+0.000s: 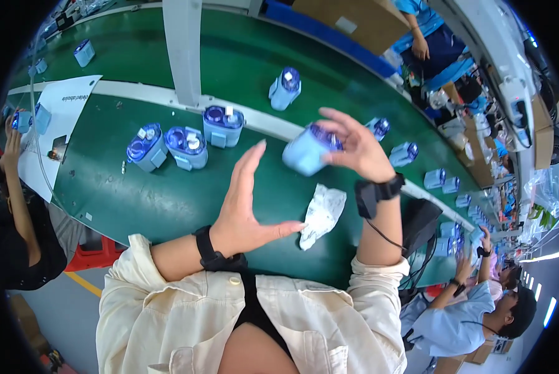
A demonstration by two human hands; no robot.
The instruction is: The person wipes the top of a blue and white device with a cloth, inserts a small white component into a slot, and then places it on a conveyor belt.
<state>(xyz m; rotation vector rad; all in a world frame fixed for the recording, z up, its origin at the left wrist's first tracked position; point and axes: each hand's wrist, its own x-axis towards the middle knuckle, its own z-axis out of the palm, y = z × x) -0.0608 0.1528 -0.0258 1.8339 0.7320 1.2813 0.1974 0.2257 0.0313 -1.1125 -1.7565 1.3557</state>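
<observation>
My right hand (357, 149) has its thumb and fingers around the dark-blue translucent top of a light-blue plastic device (303, 156). The device is tilted above the green bench and blurred by motion. My left hand (245, 212) is open, its thumb spread wide from the fingers, with nothing in it. That thumb's tip comes close to a crumpled white wipe or paper (323, 215) lying on the bench. Three similar devices stand upright left of centre: an outer one (147, 147), a middle one (187, 148) and one by the rail (223, 126).
Beyond a pale rail (273, 121) runs a green conveyor (242, 56) carrying more devices, one (285, 88) straight ahead. A white post (183, 50) rises at the rail. Co-workers' arms (17, 187) reach in at left and right. A black bag-like object (421, 224) sits beside my right forearm.
</observation>
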